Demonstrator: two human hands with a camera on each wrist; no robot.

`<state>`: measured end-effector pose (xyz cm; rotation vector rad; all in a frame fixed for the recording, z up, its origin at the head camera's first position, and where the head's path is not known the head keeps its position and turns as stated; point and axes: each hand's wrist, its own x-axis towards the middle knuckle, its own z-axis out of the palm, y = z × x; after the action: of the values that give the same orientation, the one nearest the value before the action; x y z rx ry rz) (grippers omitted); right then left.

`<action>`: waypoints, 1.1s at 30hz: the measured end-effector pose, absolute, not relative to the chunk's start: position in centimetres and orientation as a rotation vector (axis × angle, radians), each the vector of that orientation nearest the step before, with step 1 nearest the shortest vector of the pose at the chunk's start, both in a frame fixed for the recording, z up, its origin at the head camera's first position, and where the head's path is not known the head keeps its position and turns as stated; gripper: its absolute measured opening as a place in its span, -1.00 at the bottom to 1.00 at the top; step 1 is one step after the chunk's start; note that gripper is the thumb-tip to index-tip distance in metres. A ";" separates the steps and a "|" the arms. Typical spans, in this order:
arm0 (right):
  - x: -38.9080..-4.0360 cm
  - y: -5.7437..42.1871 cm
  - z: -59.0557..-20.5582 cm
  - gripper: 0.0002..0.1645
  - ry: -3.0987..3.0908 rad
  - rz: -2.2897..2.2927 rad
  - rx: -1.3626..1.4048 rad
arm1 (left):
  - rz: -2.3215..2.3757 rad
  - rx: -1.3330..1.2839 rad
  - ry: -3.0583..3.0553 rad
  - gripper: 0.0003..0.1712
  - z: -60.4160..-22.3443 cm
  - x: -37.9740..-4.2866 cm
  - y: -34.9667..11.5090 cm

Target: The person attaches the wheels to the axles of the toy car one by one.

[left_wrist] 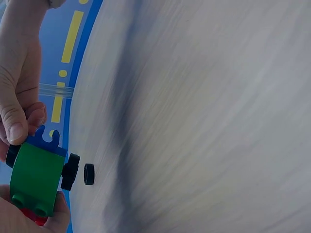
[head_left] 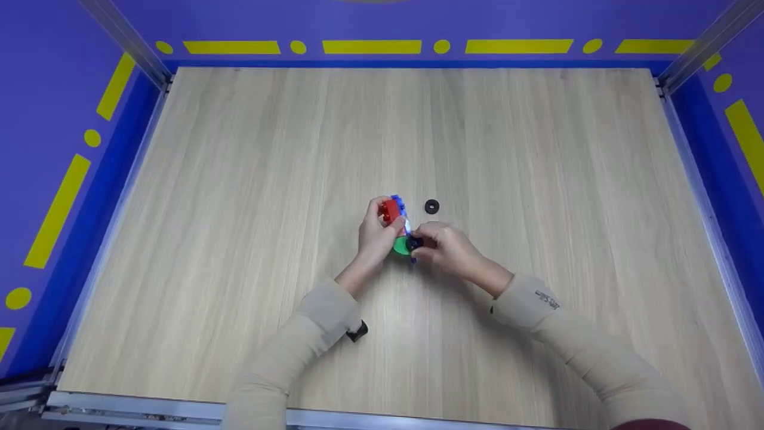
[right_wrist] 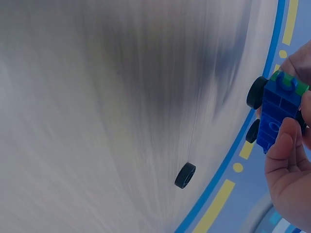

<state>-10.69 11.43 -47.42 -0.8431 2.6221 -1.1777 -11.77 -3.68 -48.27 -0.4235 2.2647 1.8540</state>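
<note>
My left hand (head_left: 377, 236) grips a toy block car by its red block (head_left: 391, 210). Its blue wheeled base (right_wrist: 279, 111) has a hook at one end, and a rounded green block (left_wrist: 36, 177) sits on top at that end. Black wheels (right_wrist: 256, 92) are fitted along one side of the base. On the opposite side my right hand (head_left: 450, 248) pinches a black wheel (head_left: 413, 242) between thumb and fingers, right against the base. The car is tilted, its underside facing the right wrist view. A loose black wheel (head_left: 432, 206) lies on the table just beyond my hands.
The wood-grain table (head_left: 268, 179) has a metal rail (head_left: 137, 406) along its near edge. Blue panels (head_left: 370, 24) with yellow marks stand at the back and both sides. A small black object (head_left: 357, 331) shows beside the left sleeve cuff.
</note>
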 end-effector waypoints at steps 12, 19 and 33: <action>-10.7 11.8 -48.4 -0.59 2.491 -1.227 -0.730 | 1.811 -0.284 2.256 -0.51 -49.0 -11.8 -4.4; -12.0 12.8 -48.6 -0.50 2.405 -1.349 -0.542 | 1.803 -0.378 2.241 -0.48 -50.1 -12.3 -5.3; -14.9 14.4 -49.5 -0.59 2.282 -1.529 -0.182 | 1.803 -0.456 2.130 -0.37 -50.2 -12.7 -5.4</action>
<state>-14.85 14.40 -49.51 -0.1819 2.2815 -1.5285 -12.66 -5.42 -50.16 -0.4557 2.1303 1.8028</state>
